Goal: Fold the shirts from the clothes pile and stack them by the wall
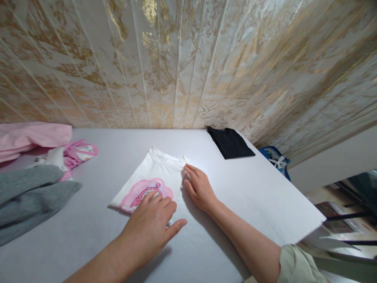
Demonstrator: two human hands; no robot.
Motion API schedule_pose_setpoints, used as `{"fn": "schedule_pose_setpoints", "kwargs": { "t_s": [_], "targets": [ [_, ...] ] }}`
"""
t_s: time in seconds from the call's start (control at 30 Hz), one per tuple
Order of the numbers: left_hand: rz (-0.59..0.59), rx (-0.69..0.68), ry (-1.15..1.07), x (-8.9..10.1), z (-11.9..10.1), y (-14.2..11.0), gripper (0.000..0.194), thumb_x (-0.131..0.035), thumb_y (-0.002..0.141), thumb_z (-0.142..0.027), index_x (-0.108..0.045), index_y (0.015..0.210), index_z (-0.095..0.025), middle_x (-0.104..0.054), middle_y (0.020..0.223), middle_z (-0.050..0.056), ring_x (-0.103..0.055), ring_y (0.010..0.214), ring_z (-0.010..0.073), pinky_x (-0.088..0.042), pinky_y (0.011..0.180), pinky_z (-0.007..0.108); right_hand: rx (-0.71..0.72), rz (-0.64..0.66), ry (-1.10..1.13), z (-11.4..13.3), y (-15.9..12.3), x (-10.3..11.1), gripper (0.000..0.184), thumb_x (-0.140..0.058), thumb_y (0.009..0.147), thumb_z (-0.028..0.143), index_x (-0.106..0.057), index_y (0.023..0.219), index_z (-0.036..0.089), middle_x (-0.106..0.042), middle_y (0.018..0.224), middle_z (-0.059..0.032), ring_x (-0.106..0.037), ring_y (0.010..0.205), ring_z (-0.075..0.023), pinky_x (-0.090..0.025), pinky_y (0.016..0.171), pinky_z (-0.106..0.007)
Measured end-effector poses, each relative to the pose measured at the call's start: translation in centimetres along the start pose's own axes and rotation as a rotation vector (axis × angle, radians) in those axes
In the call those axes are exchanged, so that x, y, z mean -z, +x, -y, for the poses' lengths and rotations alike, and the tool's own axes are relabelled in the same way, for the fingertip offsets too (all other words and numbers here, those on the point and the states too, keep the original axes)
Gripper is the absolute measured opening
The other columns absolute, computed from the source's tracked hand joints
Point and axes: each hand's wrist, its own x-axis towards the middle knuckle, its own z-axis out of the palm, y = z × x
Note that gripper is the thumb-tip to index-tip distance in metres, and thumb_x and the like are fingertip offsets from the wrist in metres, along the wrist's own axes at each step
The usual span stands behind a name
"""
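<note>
Your L forearm & L hand (153,220) are closest to cam, coming up from the bottom edge, back of hand up. Fingers a bit bent, thumb stuck out wide to the R, so grip's loose w/ nothing pinched that you can see. Fingertips sit over the lower part of the pink print (134,196) on the white shirt (166,165); can't tell if they press on it or float just above.

Your R hand (200,186) comes in from lower R, pale green sleeve (297,263) pushed up the forearm. Fingers nearly straight & close tog., thumb slightly apart, a narrow gap btwn. Tips are at the shirt's R edge, nr the collar end; no fold of cloth shows in the gap.

Shirt's approx. mid-table, lying flat, collar pointing away from you, sides drawn in to a narrow shape, print at the near end. It's on the white table (253,200).

Far R, by the back edge: black garment (231,143), folded flat, well apart from your hands. L side: pink cloth (35,137) at back, bunched pink-&-white cloth (79,152) next to it, grey cloth (32,192) nearer you. Blue item (272,159) w/ white ties is just past the table's R edge. Gold-patterned pleated backdrop (159,78) behind the table.
</note>
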Motion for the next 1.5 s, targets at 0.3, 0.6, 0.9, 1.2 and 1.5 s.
{"fn": "schedule_pose_setpoints", "kwargs": {
  "t_s": [0.3, 0.6, 0.9, 1.2, 1.5],
  "targets": [
    [-0.236, 0.085, -0.090, -2.1, 1.2, 1.3, 0.011, -0.047, 0.095, -0.028, -0.055, 0.096, -0.020, -0.061, 0.097, 0.005, -0.055, 0.093, 0.0242, -0.042, 0.082, 0.039, 0.029, -0.002, 0.052, 0.3, 0.2, 0.0, 0.034, -0.050, 0.092, 0.013, -0.061, 0.122, 0.023, -0.063, 0.126, -0.0059, -0.050, 0.122, -0.0221, -0.036, 0.106, -0.042],
    [-0.278, 0.078, -0.025, -4.2, 1.9, 1.8, 0.016, -0.058, 0.085, -0.020, -0.050, 0.099, -0.022, -0.056, 0.103, 0.005, -0.051, 0.099, 0.0245, -0.042, 0.086, 0.039, -0.121, -0.061, 0.130, -0.7, 0.1, 0.9, 0.038, -0.049, 0.088, 0.011, -0.057, 0.125, 0.019, -0.062, 0.117, -0.0101, -0.055, 0.111, -0.0224, -0.043, 0.096, -0.038],
    [-0.225, 0.092, 0.088, -2.4, 2.9, 1.4, 0.022, -0.043, 0.078, -0.004, -0.051, 0.091, -0.020, -0.056, 0.095, 0.005, -0.051, 0.094, 0.0236, -0.042, 0.085, 0.039, -0.279, 0.118, 0.062, -2.3, 3.6, 2.5, 0.023, -0.056, 0.090, 0.025, -0.058, 0.112, 0.019, -0.063, 0.105, -0.0059, -0.060, 0.079, -0.0138, -0.045, 0.075, -0.028],
    [-0.302, 0.153, 0.234, -2.1, 3.1, 1.8, 0.006, -0.048, 0.091, -0.017, -0.053, 0.090, -0.021, -0.058, 0.093, 0.006, -0.054, 0.092, 0.0250, -0.042, 0.081, 0.038, -0.238, 0.023, -0.080, -2.0, 4.5, 0.6, 0.012, -0.060, 0.088, 0.030, -0.057, 0.082, 0.020, -0.058, 0.086, -0.0014, -0.052, 0.072, -0.0136, -0.035, 0.067, -0.026],
    [-0.294, 0.182, 0.137, -2.4, 4.2, 2.7, 0.009, -0.047, 0.092, -0.019, -0.053, 0.086, -0.020, -0.058, 0.087, 0.005, -0.055, 0.084, 0.0234, -0.040, 0.072, 0.035, -0.198, 0.033, -0.121, -2.0, 4.4, 0.5, 0.010, -0.055, 0.093, 0.026, -0.058, 0.085, 0.019, -0.058, 0.087, -0.0024, -0.053, 0.076, -0.0154, -0.036, 0.070, -0.027]
  ]
}}
